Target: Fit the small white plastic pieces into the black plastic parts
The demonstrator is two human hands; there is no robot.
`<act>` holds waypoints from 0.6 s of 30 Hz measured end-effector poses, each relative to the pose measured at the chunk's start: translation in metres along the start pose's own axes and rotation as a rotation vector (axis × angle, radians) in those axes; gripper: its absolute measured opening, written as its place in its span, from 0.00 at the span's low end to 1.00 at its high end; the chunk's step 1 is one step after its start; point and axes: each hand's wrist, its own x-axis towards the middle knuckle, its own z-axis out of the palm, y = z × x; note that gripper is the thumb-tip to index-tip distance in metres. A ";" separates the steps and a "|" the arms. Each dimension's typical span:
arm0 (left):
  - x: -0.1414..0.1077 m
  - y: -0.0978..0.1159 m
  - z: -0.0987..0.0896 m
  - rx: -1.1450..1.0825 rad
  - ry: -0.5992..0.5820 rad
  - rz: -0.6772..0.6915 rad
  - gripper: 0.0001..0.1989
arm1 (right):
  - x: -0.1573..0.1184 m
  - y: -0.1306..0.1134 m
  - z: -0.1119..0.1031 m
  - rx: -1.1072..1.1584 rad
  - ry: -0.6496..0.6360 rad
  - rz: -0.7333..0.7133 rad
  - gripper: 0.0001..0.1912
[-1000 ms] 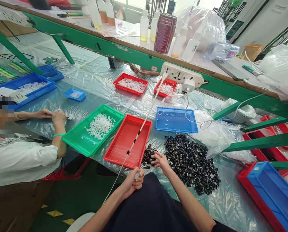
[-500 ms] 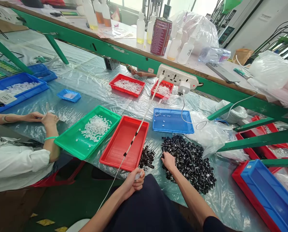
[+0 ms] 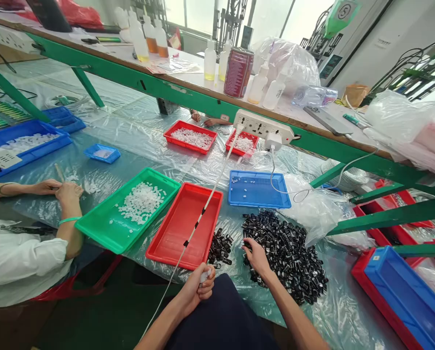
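My left hand (image 3: 198, 284) is closed in a loose fist above my lap, near the front edge of the red tray (image 3: 181, 228). Small white pieces (image 3: 204, 276) peek out between its thumb and fingers. At the left edge of a big heap of black parts (image 3: 286, 257), my right hand (image 3: 257, 257) pinches what looks like one small black part at its fingertips. A smaller cluster of black parts (image 3: 220, 246) lies between the two hands, beside the red tray.
A green tray (image 3: 96, 228) holds white pieces. Behind the heap sits a blue tray (image 3: 259, 197) with a few white bits. A cable (image 3: 193, 228) crosses the red tray from the power strip (image 3: 263, 125). A co-worker's hands (image 3: 67, 189) are at the left. Stacked bins (image 3: 403, 291) stand at right.
My right hand has drawn slightly back at the heap's left edge, its fingertips now showing. The left fist stays closed. The whole view has shifted a little.
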 end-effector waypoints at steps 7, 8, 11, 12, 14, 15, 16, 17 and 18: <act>0.010 0.000 0.001 0.086 0.011 -0.027 0.10 | -0.041 -0.049 0.018 0.856 -0.134 0.131 0.15; 0.011 0.001 0.002 0.097 0.012 -0.026 0.10 | -0.046 -0.055 0.017 0.886 -0.190 0.131 0.15; 0.012 0.005 0.007 0.134 0.034 -0.042 0.11 | -0.060 -0.069 0.006 0.897 -0.310 0.093 0.15; 0.011 0.006 0.009 0.158 0.045 -0.048 0.12 | -0.064 -0.072 0.001 0.880 -0.324 0.072 0.16; 0.010 0.006 0.013 0.233 0.070 -0.065 0.12 | -0.071 -0.077 -0.010 0.816 -0.346 0.026 0.16; 0.010 0.005 0.015 0.281 0.084 -0.076 0.12 | -0.072 -0.079 -0.015 0.769 -0.356 0.004 0.15; 0.010 0.003 0.017 0.328 0.095 -0.088 0.12 | -0.073 -0.080 -0.020 0.715 -0.367 -0.017 0.15; 0.010 0.001 0.018 0.373 0.103 -0.104 0.12 | -0.074 -0.080 -0.024 0.658 -0.381 -0.036 0.14; 0.010 -0.001 0.019 0.412 0.105 -0.122 0.13 | -0.074 -0.081 -0.027 0.601 -0.398 -0.052 0.13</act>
